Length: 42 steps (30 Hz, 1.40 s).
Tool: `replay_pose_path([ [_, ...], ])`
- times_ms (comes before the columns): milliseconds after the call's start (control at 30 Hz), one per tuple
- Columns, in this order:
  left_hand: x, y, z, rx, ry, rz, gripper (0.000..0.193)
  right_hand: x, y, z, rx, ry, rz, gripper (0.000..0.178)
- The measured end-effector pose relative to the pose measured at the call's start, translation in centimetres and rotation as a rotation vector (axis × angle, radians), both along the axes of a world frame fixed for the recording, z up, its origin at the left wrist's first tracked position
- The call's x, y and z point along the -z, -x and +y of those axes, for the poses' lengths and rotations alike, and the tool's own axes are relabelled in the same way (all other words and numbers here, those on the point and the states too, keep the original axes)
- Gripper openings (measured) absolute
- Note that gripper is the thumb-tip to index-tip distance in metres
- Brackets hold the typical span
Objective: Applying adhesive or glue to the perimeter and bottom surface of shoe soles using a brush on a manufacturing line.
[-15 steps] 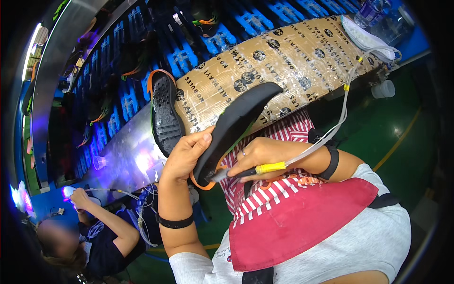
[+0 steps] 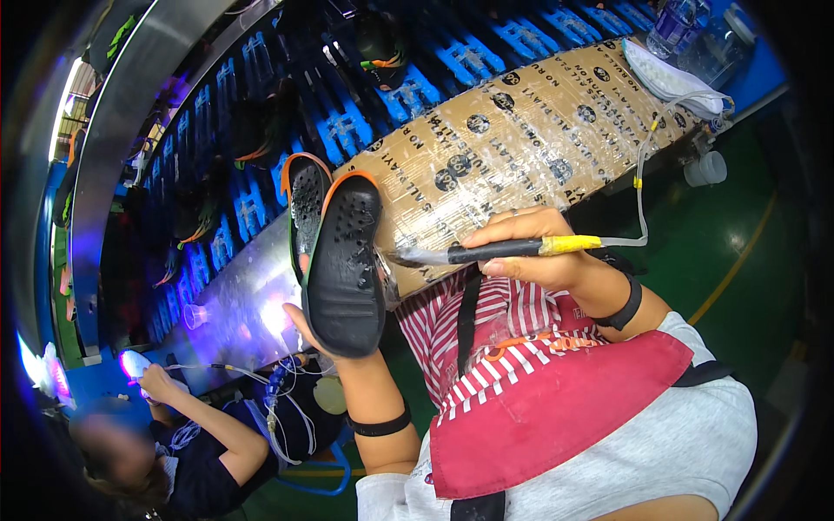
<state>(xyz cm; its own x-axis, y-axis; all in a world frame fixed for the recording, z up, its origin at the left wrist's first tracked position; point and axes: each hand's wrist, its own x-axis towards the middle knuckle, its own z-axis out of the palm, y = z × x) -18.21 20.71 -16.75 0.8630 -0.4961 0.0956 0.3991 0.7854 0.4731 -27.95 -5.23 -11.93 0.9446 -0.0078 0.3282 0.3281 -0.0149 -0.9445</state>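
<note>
My left hand (image 2: 306,326) is closed around a black shoe sole (image 2: 346,269) from behind and below, most of its fingers hidden. The sole has an orange edge at its top end, and its inner face with small holes and wet-looking patches is toward me. In my right hand (image 2: 558,267) is a brush (image 2: 495,251) with a black handle and yellow tape, fed by a translucent tube (image 2: 644,208). Its bristles point at the sole's right edge; I cannot tell whether they touch. A second black sole (image 2: 307,198) with an orange rim lies just behind the held one.
Cardboard with printed tape (image 2: 521,139) covers the bench. Behind it runs a rack of blue holders (image 2: 343,130) carrying dark shoe parts. A white shoe-shaped piece (image 2: 665,78) and a plastic bottle (image 2: 678,26) sit at far right. At lower left a co-worker (image 2: 204,417) holds a lit piece.
The held sole has turned from edge-on to inner face toward me and moved up-left beside the other sole. My right hand with the brush has moved up and right, away from the sole's lower end.
</note>
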Motion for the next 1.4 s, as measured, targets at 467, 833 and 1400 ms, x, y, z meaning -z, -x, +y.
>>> replay_pose_path([
  [467, 1.6, 5.4, -3.4, 0.201, 0.14, 0.421, 0.073, -0.9, 0.3, 1.2, 0.115, -0.159, 0.235, 0.023],
  [833, 0.4, 6.7, -7.7, 0.156, 0.28, 0.345, 0.077, -2.9, -2.0, 2.9, 0.417, 0.284, -0.269, 0.025],
  [1400, 2.2, 7.7, -7.3, 0.083, 0.041, 0.305, 0.067, -1.6, -3.3, 4.4, 0.41, 0.267, -0.391, 0.023],
])
